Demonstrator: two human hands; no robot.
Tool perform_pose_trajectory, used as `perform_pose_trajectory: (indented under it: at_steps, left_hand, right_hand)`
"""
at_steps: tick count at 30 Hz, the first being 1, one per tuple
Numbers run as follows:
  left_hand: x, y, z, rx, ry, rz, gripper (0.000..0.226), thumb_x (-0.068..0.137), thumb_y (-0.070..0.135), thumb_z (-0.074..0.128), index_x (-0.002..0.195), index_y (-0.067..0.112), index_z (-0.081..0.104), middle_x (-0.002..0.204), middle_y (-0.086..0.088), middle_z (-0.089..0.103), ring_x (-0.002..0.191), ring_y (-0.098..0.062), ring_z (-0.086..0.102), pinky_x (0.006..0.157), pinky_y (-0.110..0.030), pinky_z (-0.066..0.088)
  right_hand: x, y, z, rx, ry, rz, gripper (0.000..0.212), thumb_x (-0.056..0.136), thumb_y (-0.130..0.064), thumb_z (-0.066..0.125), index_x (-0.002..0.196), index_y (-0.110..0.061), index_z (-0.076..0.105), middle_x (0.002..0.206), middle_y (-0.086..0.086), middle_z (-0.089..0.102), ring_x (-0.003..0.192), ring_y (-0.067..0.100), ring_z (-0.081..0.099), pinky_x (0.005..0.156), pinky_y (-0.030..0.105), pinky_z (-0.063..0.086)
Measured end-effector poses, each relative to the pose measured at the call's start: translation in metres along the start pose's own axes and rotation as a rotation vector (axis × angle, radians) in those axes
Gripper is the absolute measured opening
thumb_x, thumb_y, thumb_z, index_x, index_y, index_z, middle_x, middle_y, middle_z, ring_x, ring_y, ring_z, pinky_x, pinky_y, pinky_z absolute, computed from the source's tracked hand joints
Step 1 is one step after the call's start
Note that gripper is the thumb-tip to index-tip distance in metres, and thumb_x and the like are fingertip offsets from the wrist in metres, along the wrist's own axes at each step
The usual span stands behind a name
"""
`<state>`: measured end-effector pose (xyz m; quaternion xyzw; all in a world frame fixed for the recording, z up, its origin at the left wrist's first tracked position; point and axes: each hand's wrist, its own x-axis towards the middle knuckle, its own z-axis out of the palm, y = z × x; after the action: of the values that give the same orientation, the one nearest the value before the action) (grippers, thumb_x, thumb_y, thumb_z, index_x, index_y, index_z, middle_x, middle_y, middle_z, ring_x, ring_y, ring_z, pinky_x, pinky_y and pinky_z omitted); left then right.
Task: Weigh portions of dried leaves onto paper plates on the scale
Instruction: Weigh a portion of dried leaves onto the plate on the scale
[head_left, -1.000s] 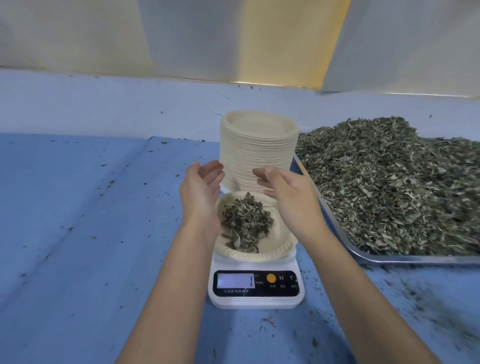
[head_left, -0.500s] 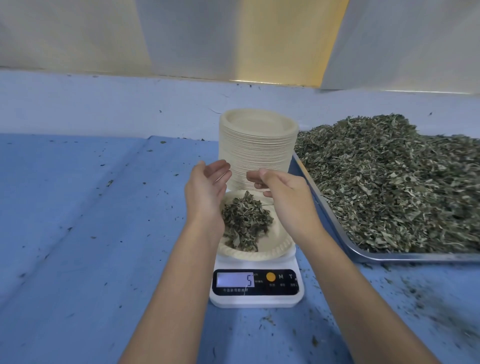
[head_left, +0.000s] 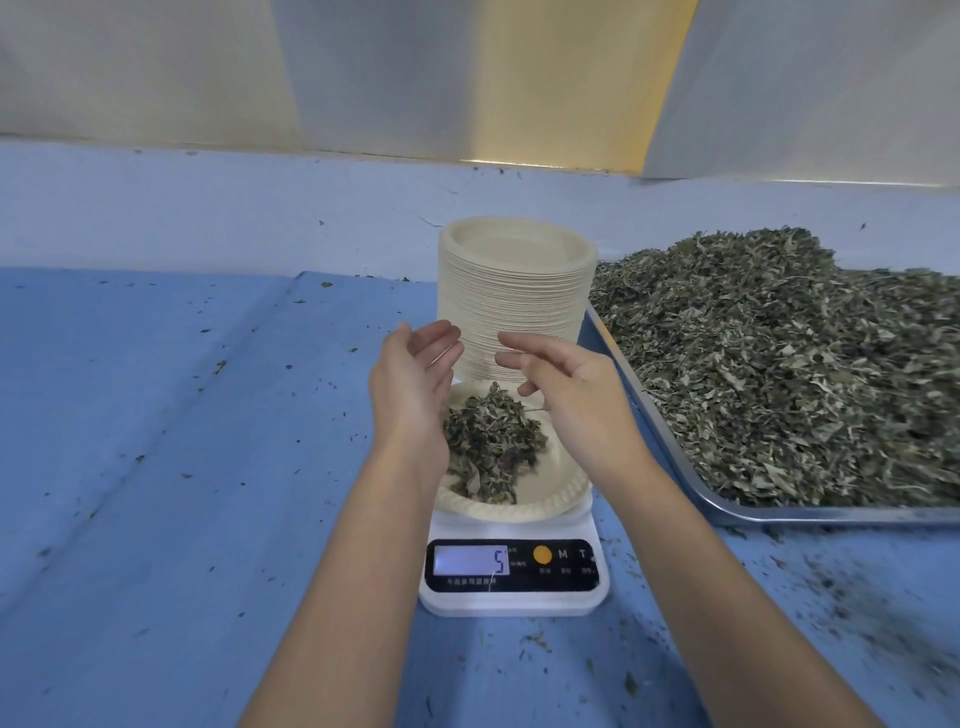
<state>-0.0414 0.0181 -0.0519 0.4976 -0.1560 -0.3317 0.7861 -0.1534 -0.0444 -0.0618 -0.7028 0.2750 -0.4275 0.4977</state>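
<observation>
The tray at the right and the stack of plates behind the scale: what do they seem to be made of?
The tray looks like metal, probably stainless steel: its rim is grey, smooth and shiny. The stack of plates looks like pressed paper or plant-fibre pulp: matt, pale beige, thin layered edges; which one I cannot tell.

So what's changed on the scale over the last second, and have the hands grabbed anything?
The scale display went from 1 to 5, then held. The left hand and right hand still hover open over the paper plate, holding nothing, and have barely shifted. The leaf portion, plate stack and tray stayed put.
</observation>
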Motion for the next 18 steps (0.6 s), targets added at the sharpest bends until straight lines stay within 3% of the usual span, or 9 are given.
perform_pose_trajectory:
  at_steps: [3, 8, 12, 14, 18]
  left_hand:
    - [-0.001, 0.001, 0.001, -0.005, 0.005, 0.004, 0.041, 0.102, 0.029, 0.030, 0.093, 0.014, 0.067, 0.097, 0.001, 0.072, 0.098, -0.010, 0.067, 0.094, -0.026, 0.045]
    - [-0.007, 0.000, 0.013, -0.032, -0.063, 0.023, 0.041, 0.102, 0.029, 0.031, 0.095, 0.013, 0.067, 0.096, 0.001, 0.073, 0.096, -0.009, 0.068, 0.090, -0.022, 0.047]
    - [-0.016, -0.004, 0.040, -0.060, -0.191, 0.004, 0.042, 0.103, 0.030, 0.030, 0.096, 0.012, 0.067, 0.100, -0.002, 0.073, 0.098, -0.009, 0.067, 0.090, -0.021, 0.048]
    - [-0.022, -0.010, 0.057, -0.060, -0.254, -0.021, 0.042, 0.103, 0.031, 0.029, 0.094, 0.013, 0.066, 0.101, -0.003, 0.072, 0.099, -0.010, 0.067, 0.090, -0.021, 0.047]
    - [-0.032, -0.027, 0.085, -0.052, -0.337, -0.061, 0.043, 0.104, 0.031, 0.028, 0.092, 0.012, 0.065, 0.103, -0.005, 0.071, 0.103, -0.013, 0.065, 0.089, -0.021, 0.047]
  right_hand:
    - [0.002, 0.002, -0.003, -0.050, 0.042, -0.006, 0.028, 0.092, 0.001, 0.054, 0.107, -0.016, 0.070, 0.095, -0.003, 0.072, 0.072, -0.008, 0.061, 0.069, 0.009, 0.047]
    - [0.009, 0.004, -0.030, -0.119, 0.236, -0.013, 0.025, 0.089, -0.004, 0.059, 0.097, -0.023, 0.072, 0.092, -0.012, 0.072, 0.080, -0.005, 0.064, 0.076, 0.014, 0.051]
    - [0.014, 0.011, -0.070, -0.488, 0.366, 0.008, 0.027, 0.088, -0.005, 0.056, 0.106, -0.017, 0.071, 0.099, -0.005, 0.071, 0.089, 0.005, 0.064, 0.080, 0.017, 0.048]
    - [0.016, 0.019, -0.089, -0.681, 0.335, 0.081, 0.034, 0.087, -0.001, 0.052, 0.113, -0.014, 0.069, 0.108, 0.003, 0.070, 0.095, 0.014, 0.062, 0.078, 0.016, 0.042]
    - [0.019, 0.038, -0.114, -0.970, 0.186, 0.173, 0.040, 0.089, 0.000, 0.053, 0.125, -0.013, 0.063, 0.123, 0.011, 0.064, 0.111, 0.029, 0.058, 0.089, 0.033, 0.048]
